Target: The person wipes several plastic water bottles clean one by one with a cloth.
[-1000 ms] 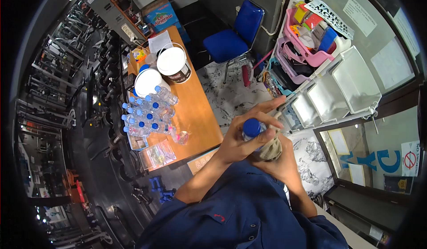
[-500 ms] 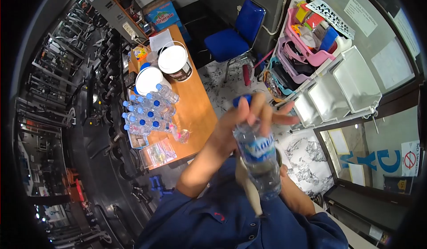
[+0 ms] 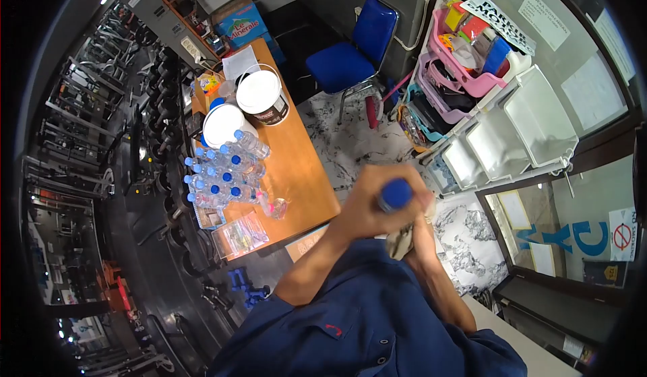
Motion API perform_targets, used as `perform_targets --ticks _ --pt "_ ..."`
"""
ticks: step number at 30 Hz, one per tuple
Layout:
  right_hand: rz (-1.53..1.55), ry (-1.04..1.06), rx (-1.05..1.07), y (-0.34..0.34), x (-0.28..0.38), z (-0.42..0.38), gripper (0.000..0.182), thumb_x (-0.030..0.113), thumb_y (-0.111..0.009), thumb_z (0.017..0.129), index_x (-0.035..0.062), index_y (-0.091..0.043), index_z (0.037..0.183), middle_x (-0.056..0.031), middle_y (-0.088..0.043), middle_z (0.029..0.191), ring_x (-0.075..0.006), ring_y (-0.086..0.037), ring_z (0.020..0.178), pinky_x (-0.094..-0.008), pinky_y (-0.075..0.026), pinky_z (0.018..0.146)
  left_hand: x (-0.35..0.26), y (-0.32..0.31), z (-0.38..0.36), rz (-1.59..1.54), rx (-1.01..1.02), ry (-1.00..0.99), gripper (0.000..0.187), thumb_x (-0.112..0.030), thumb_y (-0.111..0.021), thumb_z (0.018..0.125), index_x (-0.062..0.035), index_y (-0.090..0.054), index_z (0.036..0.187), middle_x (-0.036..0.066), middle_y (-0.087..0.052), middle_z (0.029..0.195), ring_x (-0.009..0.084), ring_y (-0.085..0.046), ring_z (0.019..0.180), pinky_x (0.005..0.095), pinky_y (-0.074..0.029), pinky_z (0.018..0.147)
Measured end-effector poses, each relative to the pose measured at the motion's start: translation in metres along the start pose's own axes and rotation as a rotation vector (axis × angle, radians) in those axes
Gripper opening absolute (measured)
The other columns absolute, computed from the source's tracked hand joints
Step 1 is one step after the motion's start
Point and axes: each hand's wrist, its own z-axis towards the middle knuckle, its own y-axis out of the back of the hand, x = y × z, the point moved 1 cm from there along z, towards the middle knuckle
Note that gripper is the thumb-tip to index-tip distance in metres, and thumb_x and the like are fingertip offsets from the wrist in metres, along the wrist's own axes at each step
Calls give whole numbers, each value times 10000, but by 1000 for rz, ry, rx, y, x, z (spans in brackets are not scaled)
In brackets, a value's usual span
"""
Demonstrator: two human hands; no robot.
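The bottle [image 3: 383, 206] is between the 2 hands, its blue cap [image 3: 396, 194] now facing the camera — 0.5 s ago it was tilted with the AQUA label showing, and that label is now hidden. The left hand [image 3: 367, 196] has its fingers curled around the bottle just below the cap; the right hand [image 3: 423, 234] is lower, by the pale cloth [image 3: 400, 243], its fingers too hidden to tell. Cloth and bottle seem to be together again. Readable: "Le Minerale" on the blue carton [image 3: 241, 28], "NO SMOKING" on the notice [image 3: 622, 235]; the sheet [image 3: 500, 24] begins "PARK"
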Motion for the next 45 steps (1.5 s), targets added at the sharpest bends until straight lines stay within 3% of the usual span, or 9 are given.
perform_targets --ticks 8,15,21,27,31,35,36,40,45 --pt "-667 469 -160 16 -4 -3 373 333 -646 1012 13 -596 1197 -78 -621 1120 -198 -639 1008 -388 -539 889 0 -56 -19 442 233 -259 164 -95 -796 843 -53 -644 800 80 -672 792 288 -683 741 391 -528 651" --pt "-690 424 -349 42 13 12 202 144 -792 849 -23 -695 907 -55 -692 717 -183 -665 671 -388 -554 647 42 -20 -20 12 -116 299 97 -18 -711 959 -3 -674 871 77 -739 855 141 -697 792 317 -558 776" --pt "-1228 770 -288 60 18 -10 267 119 -837 795 5 -674 973 -169 -705 915 -343 -721 817 -419 -565 726 89 -35 -29 346 -311 311 212 -89 -755 989 3 -639 837 77 -703 791 153 -665 757 321 -533 742" --pt "-1015 486 -342 84 -11 10 381 286 -761 916 28 -628 1162 -189 -681 1004 -410 -698 929 -447 -552 805 134 -87 -40 442 -231 183 185 -61 -819 891 -21 -651 825 105 -698 804 301 -682 773 390 -544 768" --pt "-920 487 -466 138 -39 26 310 312 -566 1029 27 -665 1100 -184 -676 984 -415 -688 938 -458 -542 809 180 -132 -86 400 62 440 416 -223 -822 879 -94 -673 1246 185 -575 1358 406 -553 1246 524 -472 1059" --pt "-796 373 -502 201 -46 41 368 321 -744 903 17 -719 1109 -184 -678 1044 -413 -695 979 -455 -560 849 207 -160 -57 396 -106 335 236 -80 -861 830 -38 -628 821 95 -682 879 316 -666 877 399 -545 822" --pt "-924 390 -509 210 -39 43 403 328 -776 873 15 -724 1122 -184 -677 1049 -412 -696 979 -454 -561 853 240 -159 -82 355 96 369 445 -171 -894 803 -39 -695 1178 170 -698 1269 360 -650 1207 497 -451 1145" --pt "-1223 454 -576 287 -55 96 566 343 -889 752 7 -728 1178 -185 -672 1047 -412 -699 961 -460 -564 857 298 -154 -96 508 311 492 1310 -600 -861 803 9 -113 1690 262 -239 1737 427 -232 1617 686 -25 1272" --pt "-1083 383 -827 419 -109 212 622 286 -925 717 -6 -702 1219 -202 -706 1126 -421 -715 982 -440 -568 878 452 -117 -260 540 180 933 1064 -493 -723 975 2 -114 1694 300 -290 1703 468 -320 1566 714 -119 1252"
